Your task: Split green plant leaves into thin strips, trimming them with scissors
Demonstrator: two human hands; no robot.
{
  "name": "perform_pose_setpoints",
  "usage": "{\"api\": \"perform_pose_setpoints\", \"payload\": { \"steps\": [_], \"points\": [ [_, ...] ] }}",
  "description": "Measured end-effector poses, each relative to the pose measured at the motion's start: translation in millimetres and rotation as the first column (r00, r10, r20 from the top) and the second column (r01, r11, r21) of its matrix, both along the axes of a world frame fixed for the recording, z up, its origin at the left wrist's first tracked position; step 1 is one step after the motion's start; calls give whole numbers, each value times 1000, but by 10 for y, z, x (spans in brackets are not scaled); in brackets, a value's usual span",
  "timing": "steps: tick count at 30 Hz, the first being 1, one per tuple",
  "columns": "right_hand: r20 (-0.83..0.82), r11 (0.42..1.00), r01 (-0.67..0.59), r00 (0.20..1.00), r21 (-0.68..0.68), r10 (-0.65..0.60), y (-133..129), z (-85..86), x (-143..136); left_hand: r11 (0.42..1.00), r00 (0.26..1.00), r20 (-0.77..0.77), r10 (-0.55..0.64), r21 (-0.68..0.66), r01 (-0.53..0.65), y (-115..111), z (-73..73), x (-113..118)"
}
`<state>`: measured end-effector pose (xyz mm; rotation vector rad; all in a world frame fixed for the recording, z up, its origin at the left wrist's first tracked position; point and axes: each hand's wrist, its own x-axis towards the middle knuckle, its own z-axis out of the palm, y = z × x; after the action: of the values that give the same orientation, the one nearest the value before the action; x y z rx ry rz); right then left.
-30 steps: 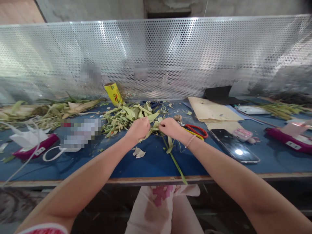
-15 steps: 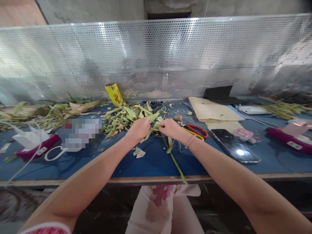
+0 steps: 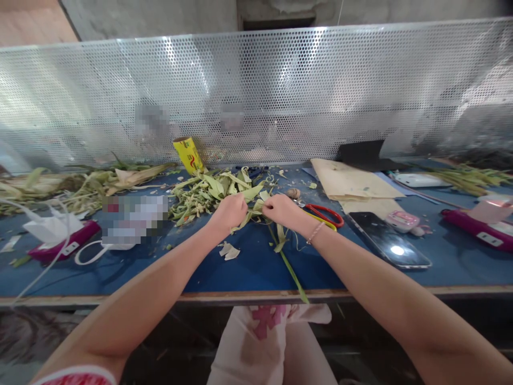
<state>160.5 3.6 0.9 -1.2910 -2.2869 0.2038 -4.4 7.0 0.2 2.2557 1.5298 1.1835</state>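
Observation:
My left hand (image 3: pixel 233 210) is closed at the middle of the table, its fingers pinched on a pale green leaf strip (image 3: pixel 254 213). Close beside it my right hand (image 3: pixel 279 209), a bracelet on the wrist, is closed on the other end of that leaf strip; the fingertips are partly hidden. A heap of half-dried green leaves (image 3: pixel 200 200) lies just behind and left of my left hand. From below my right hand a long green stalk (image 3: pixel 292 274) runs to the table's front edge. Scissors with red and yellow handles (image 3: pixel 326 215) lie right of my right hand.
A perforated metal panel (image 3: pixel 256 101) closes off the back. A leaning yellow tube (image 3: pixel 187 156) stands before it. On the right lie brown paper (image 3: pixel 355 182), a phone (image 3: pixel 387 240) and a purple power strip (image 3: pixel 481 232); another power strip (image 3: pixel 86 235) with cables is left.
Both hands stay in nearly the same place, closed on the leaf. The view has shifted very slightly.

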Motion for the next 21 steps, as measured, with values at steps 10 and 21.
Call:
{"api": "perform_pose_setpoints", "payload": {
  "steps": [10,21],
  "points": [
    [-196,997,-67,979,-31,60,77,2,43,926,999,-33,-30,-376,15,-167,97,40],
    [-428,988,-117,901,-97,64,92,7,68,655,808,589,19,-618,434,-180,20,102]
  ]
}}
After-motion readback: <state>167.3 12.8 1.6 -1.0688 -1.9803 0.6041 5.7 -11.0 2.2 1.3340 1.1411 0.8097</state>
